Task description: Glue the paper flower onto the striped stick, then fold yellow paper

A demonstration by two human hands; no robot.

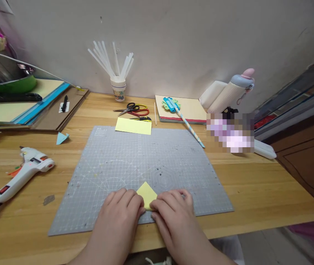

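Observation:
A yellow sheet of paper (146,193) lies folded near the front of the grey cutting mat (112,158), one corner pointing away from me. My left hand (121,211) pinches its left side, fingers curled over the near edge. On the right side my right hand (173,211) grips the same paper, thumb below and fingers on top. Both hands hide the paper's side corners. Farther back, a flat yellow paper rectangle (133,126) rests across the mat's far edge, partly over a utility knife (144,119).
A glue gun (25,175) and a folded blue paper scrap (62,138) lie left. Behind are scissors (131,108), a cup of white sticks (118,90), and a notepad (184,114) under a paper flower (170,104) on a striped stick. A bottle (230,94) leans at right.

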